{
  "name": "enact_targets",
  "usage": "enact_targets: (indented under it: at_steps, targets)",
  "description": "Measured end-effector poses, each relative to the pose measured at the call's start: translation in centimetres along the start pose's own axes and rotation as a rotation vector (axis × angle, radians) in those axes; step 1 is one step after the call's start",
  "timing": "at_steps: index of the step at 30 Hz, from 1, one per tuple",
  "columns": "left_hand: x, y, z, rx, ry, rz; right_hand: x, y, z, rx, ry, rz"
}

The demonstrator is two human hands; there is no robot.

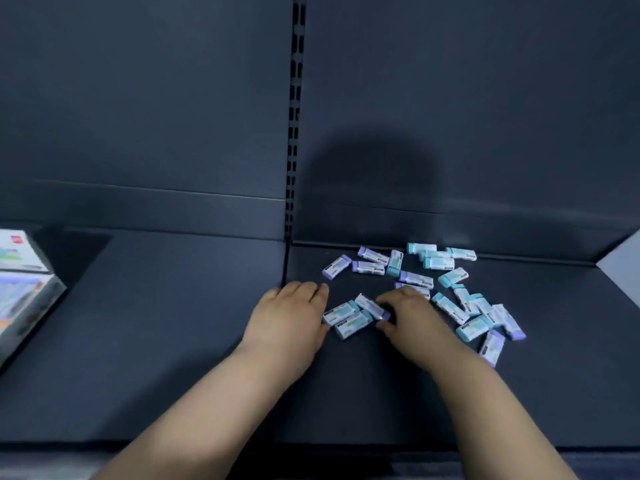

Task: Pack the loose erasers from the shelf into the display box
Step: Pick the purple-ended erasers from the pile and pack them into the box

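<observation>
Several loose erasers [446, 261] in white sleeves with teal or purple ends lie scattered on the dark shelf [173, 323], right of its middle seam. My left hand [291, 317] rests palm down beside two teal erasers [346, 318], its thumb touching the nearer ones. My right hand [412, 317] has its fingertips pinched on a purple eraser [372, 306] that lies between both hands. The display box [20, 289] stands at the far left edge, only partly in view, and its inside is hidden.
A slotted upright [294, 133] divides the dark back panel. The shelf's front lip [346, 448] runs under my forearms. A pale angled panel [623, 261] shows at the right edge. More erasers [485, 320] pile to the right of my right hand.
</observation>
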State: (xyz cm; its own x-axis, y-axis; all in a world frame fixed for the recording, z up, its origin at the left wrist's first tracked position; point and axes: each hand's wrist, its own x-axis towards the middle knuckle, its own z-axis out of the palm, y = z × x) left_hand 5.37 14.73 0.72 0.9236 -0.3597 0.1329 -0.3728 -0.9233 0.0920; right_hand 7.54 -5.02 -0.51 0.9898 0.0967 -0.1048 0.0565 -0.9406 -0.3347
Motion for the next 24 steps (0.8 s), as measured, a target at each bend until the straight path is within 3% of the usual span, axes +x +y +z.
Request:
enact_targets:
  at_steps: [7, 13, 19, 24]
  targets:
    - [0.5, 5.1, 0.6, -0.030, 0.004, -0.185, 1.0, 3.0, -1.9, 0.136, -0.037, -0.159]
    - [-0.4, 8.1, 1.7, -0.192, 0.048, -0.285, 0.2, 4.6, -3.4, 0.291, -0.094, -0.317]
    - [-1.0, 10.1, 1.0, -0.357, 0.113, -0.193, -1.4, 5.0, -3.4, 0.536, -0.302, -0.364]
    - [-2.3, 8.7, 1.2, -0.065, 0.036, -0.228, 0.1, 4.6, -3.0, 0.461, -0.211, -0.370]
